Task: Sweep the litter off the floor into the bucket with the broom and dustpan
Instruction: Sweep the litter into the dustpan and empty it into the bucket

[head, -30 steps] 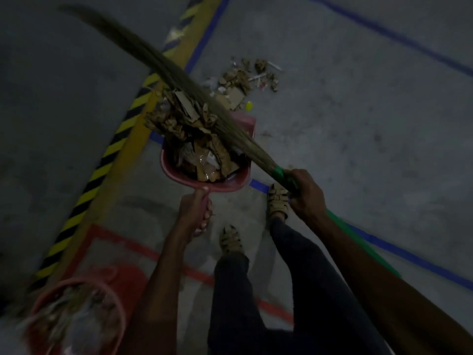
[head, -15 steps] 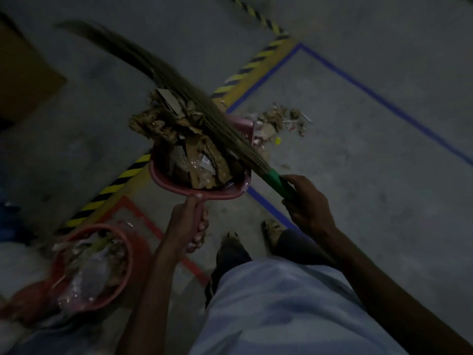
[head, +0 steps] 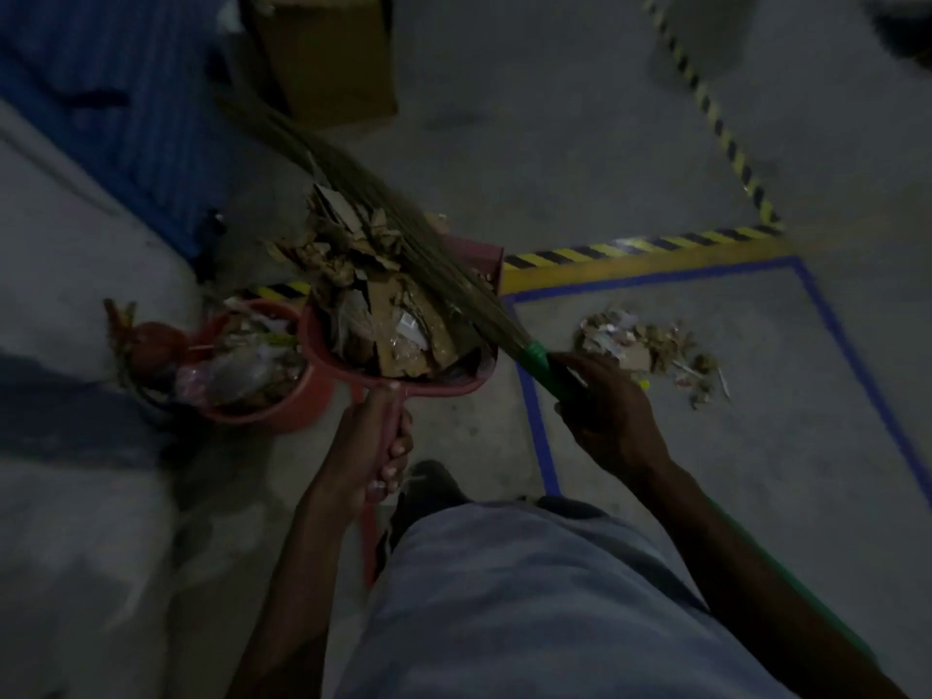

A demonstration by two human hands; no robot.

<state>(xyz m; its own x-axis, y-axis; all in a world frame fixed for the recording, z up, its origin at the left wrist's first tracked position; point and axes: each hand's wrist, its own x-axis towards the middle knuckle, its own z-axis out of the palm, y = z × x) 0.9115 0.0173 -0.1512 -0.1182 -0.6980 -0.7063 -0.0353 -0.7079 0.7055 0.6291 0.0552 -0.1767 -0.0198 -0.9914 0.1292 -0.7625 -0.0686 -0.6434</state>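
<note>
My left hand (head: 370,446) grips the handle of a red dustpan (head: 439,383) held off the floor and heaped with cardboard scraps and wrappers (head: 373,295). My right hand (head: 605,411) holds the green handle of a straw broom (head: 383,214); its bristles lie across the load and press on it. The red bucket (head: 297,401), part full of rubbish, stands on the floor just left of the dustpan, touching or nearly touching its edge. A small pile of litter (head: 650,345) lies on the floor to the right, inside the blue taped lines.
A cardboard box (head: 328,58) stands at the top beside a blue ribbed panel (head: 116,93). Yellow-black hazard tape (head: 640,247) and blue tape (head: 867,365) mark the floor. A red object (head: 151,343) lies left of the bucket. My legs and foot (head: 428,489) are below.
I have turned left: the loaded dustpan with the broom on it has come over beside the bucket, and the remaining litter pile has slid to the right of view.
</note>
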